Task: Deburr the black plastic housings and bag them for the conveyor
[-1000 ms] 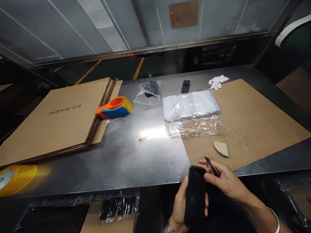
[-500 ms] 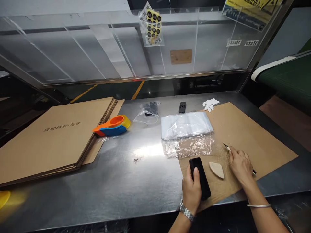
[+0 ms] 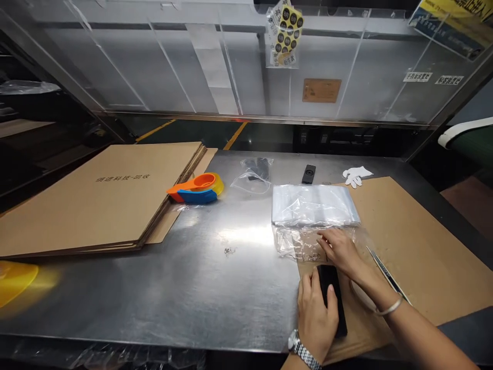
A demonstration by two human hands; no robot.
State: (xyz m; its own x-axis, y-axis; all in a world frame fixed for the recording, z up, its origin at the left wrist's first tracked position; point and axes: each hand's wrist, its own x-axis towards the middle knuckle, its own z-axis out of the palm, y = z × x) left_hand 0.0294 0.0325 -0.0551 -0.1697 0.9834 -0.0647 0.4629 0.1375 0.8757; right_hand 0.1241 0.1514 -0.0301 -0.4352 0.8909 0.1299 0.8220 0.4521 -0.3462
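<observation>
My left hand (image 3: 318, 313) is closed around a black, phone-like slab (image 3: 330, 285), held over the brown cardboard sheet (image 3: 427, 252). Just beyond the slab's top end, my right hand (image 3: 341, 251) hovers at the loose clear wrap of a pack of plastic bags (image 3: 316, 205). Its fingers are bent and apart, with nothing visible in them. A slim tool like tweezers (image 3: 387, 272) lies on the cardboard, right of my right wrist. Under that forearm a pale, rounded flat piece (image 3: 362, 294) is mostly hidden.
Flat cardboard boxes (image 3: 127, 190) are stacked at left, with an orange and blue tape dispenser (image 3: 196, 188) against them. Along the back lie a bagged black item (image 3: 256, 172), a small black device (image 3: 308, 173) and a white glove (image 3: 356, 176). A clear panel (image 3: 185, 67) rises behind the bench.
My right hand has let go of the slim tool and moved left, over the wrap near the slab. My left hand still holds the slab. The whole view has shifted.
</observation>
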